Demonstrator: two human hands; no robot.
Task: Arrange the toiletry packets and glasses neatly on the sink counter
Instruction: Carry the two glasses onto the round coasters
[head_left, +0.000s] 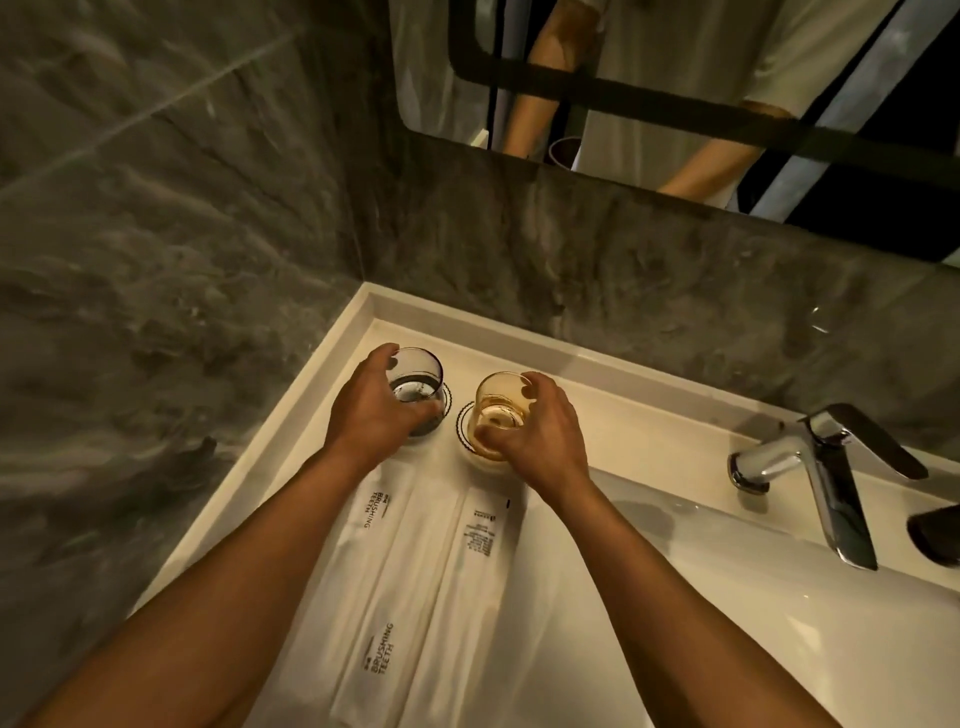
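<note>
Two glasses stand side by side at the back left of the white sink counter (649, 441). My left hand (371, 415) grips the dark grey glass (418, 382) from the side. My right hand (535, 431) wraps around the amber glass (498, 402), which sits on a round white coaster (467, 434) with a scalloped dark ring. In front of the glasses lie white toiletry packets side by side: one printed "BRUSHING TEETH" (376, 530), another with the same print (384, 644) nearer me, and a third with small print (480, 551). My forearms partly cover them.
A chrome faucet (810, 467) stands at the right, over the white basin (727, 597). A dark object (935, 535) sits at the right edge. Grey marble walls (156, 260) close the corner on the left and back. A mirror (675, 78) hangs above the counter.
</note>
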